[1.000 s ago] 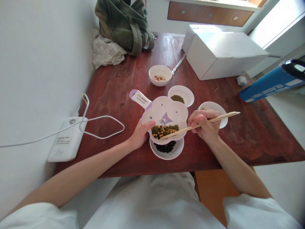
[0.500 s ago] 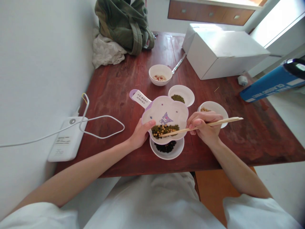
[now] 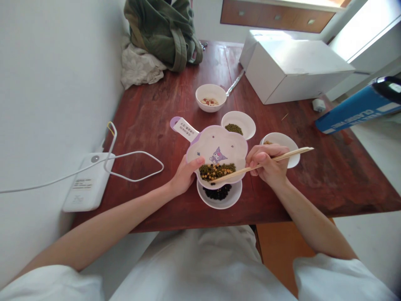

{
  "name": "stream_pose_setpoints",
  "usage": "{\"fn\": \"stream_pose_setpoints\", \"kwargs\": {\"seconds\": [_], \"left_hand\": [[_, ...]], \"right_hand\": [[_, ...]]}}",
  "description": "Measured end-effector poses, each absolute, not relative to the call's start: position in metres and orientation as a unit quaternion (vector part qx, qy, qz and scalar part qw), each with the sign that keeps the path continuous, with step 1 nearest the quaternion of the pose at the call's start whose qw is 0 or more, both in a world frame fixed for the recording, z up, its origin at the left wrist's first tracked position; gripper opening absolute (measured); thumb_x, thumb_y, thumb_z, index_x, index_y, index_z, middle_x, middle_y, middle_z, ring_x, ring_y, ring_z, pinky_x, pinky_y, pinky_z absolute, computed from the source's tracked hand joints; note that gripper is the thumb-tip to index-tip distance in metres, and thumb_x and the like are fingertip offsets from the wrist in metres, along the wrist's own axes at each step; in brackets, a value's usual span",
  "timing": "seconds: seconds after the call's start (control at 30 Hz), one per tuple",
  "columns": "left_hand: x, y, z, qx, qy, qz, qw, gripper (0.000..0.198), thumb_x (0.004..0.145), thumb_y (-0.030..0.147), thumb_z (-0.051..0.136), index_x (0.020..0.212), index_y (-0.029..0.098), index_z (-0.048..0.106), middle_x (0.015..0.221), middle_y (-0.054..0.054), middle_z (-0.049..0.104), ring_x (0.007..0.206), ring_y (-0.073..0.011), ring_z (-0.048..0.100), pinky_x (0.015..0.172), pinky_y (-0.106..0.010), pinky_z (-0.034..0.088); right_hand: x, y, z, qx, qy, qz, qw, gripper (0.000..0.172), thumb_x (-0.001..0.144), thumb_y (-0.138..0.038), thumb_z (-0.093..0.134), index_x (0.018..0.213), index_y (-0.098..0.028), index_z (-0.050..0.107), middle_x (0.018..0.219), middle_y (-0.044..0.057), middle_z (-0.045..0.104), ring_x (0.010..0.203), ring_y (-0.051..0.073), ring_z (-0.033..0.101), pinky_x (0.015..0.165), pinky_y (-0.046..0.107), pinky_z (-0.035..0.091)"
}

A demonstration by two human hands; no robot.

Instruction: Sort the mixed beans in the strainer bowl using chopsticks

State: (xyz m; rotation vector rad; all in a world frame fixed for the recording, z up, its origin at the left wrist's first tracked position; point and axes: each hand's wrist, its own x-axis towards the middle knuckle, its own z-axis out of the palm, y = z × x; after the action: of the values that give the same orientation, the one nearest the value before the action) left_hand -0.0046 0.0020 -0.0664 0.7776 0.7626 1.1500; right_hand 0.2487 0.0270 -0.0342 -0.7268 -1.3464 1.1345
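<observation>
Flower-shaped dish (image 3: 227,142) is up at the near side of my reddish-brown wooden table (image 3: 147,119), partly covering a bowl of black beans (image 3: 219,204) from where I'm looking. Plain white wall (image 3: 56,75) on my left, with a white power bank (image 3: 84,184) and its looped cable (image 3: 142,153) by it. Far end's got a slouchy green bag (image 3: 156,29) on some lacy cloth (image 3: 139,69), plus a big white box (image 3: 300,79); blue bottle (image 3: 354,110) off to the right, leaning in my view.

Dish is smooth and whitish with a wavy purple rim, a cartoon print in the middle and a labelled handle (image 3: 187,128) pointing away to the left. Mixed beans (image 3: 217,169), green, tan and dark, are heaped at the end nearest me. Three more round white bowls beyond it: one with pale and reddish bits (image 3: 209,101), one with green beans (image 3: 233,129), one with tan stuff mostly behind my knuckles.

Left hand (image 3: 184,175) has the dish pinched at its edge, thumb over the rim, forearm slanting up. Right hand (image 3: 267,165) has fingers curled round pale wooden chopsticks (image 3: 293,154), tips low in the dish at the edge of the heap.
</observation>
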Motion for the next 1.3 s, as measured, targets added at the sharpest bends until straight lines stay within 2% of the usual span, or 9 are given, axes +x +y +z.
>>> {"fn": "stream_pose_setpoints", "kwargs": {"seconds": [0.33,0.43,0.57,0.7,0.9,1.03,1.2,1.3], "left_hand": [[-0.005,0.003,-0.070,0.351,0.341,0.519,0.701,0.079,0.083,0.071,0.101,0.141,0.020,0.089,0.126,-0.015,0.096,0.143,-0.0512,0.082,0.127,-0.065,0.065],[-0.004,0.004,-0.067,0.358,0.340,0.524,0.694,0.079,0.082,0.073,0.102,0.138,0.019,0.089,0.130,-0.015,0.095,0.146,-0.0515,0.080,0.130,-0.065,0.063],[-0.002,0.005,-0.067,0.362,0.339,0.537,0.682,0.088,0.081,0.074,0.103,0.149,0.020,0.085,0.135,-0.015,0.094,0.148,-0.0520,0.080,0.132,-0.066,0.062],[-0.002,0.005,-0.069,0.360,0.342,0.542,0.678,0.095,0.081,0.074,0.103,0.157,0.021,0.080,0.138,-0.014,0.094,0.149,-0.0520,0.079,0.132,-0.066,0.062],[-0.003,0.005,-0.071,0.355,0.353,0.540,0.677,0.100,0.080,0.074,0.104,0.160,0.021,0.078,0.142,-0.015,0.093,0.153,-0.0525,0.077,0.134,-0.065,0.061],[-0.003,0.005,-0.072,0.350,0.355,0.537,0.681,0.096,0.082,0.070,0.103,0.161,0.020,0.077,0.144,-0.016,0.092,0.154,-0.0524,0.076,0.135,-0.065,0.060],[-0.002,0.006,-0.072,0.355,0.344,0.548,0.674,0.094,0.085,0.068,0.101,0.162,0.021,0.076,0.148,-0.015,0.090,0.156,-0.0521,0.075,0.136,-0.066,0.059],[-0.002,0.006,-0.071,0.355,0.351,0.543,0.675,0.097,0.083,0.072,0.102,0.161,0.021,0.077,0.148,-0.016,0.090,0.157,-0.0524,0.074,0.135,-0.065,0.060]], "right_hand": [[0.247,0.030,-0.032,-0.297,-0.567,0.500,0.583,0.054,0.098,-0.057,0.097,0.060,-0.022,0.083,0.054,0.004,0.075,0.029,0.010,0.054,0.027,0.022,0.028],[0.247,0.032,-0.033,-0.279,-0.558,0.512,0.591,0.054,0.100,-0.056,0.095,0.060,-0.021,0.083,0.055,0.004,0.076,0.029,0.008,0.053,0.027,0.021,0.027],[0.247,0.036,-0.035,-0.275,-0.536,0.519,0.607,0.064,0.099,-0.066,0.094,0.056,-0.022,0.078,0.051,0.002,0.071,0.027,0.007,0.047,0.026,0.021,0.022],[0.248,0.042,-0.039,-0.299,-0.521,0.505,0.620,0.068,0.092,-0.074,0.097,0.052,-0.023,0.075,0.045,0.000,0.062,0.029,0.009,0.047,0.026,0.023,0.025],[0.247,0.047,-0.047,-0.283,-0.533,0.506,0.616,0.063,0.102,-0.071,0.089,0.060,-0.024,0.079,0.050,0.000,0.064,0.035,0.010,0.051,0.030,0.023,0.028],[0.246,0.048,-0.053,-0.295,-0.534,0.510,0.606,0.057,0.103,-0.070,0.087,0.068,-0.025,0.082,0.053,-0.002,0.066,0.035,0.009,0.047,0.031,0.024,0.027],[0.241,0.047,-0.062,-0.320,-0.519,0.490,0.623,0.049,0.101,-0.071,0.088,0.081,-0.027,0.084,0.056,-0.005,0.063,0.041,0.011,0.047,0.037,0.026,0.035],[0.240,0.048,-0.069,-0.325,-0.516,0.455,0.649,0.035,0.100,-0.066,0.092,0.102,-0.031,0.088,0.076,-0.003,0.072,0.061,0.014,0.061,0.055,0.026,0.053]]}}
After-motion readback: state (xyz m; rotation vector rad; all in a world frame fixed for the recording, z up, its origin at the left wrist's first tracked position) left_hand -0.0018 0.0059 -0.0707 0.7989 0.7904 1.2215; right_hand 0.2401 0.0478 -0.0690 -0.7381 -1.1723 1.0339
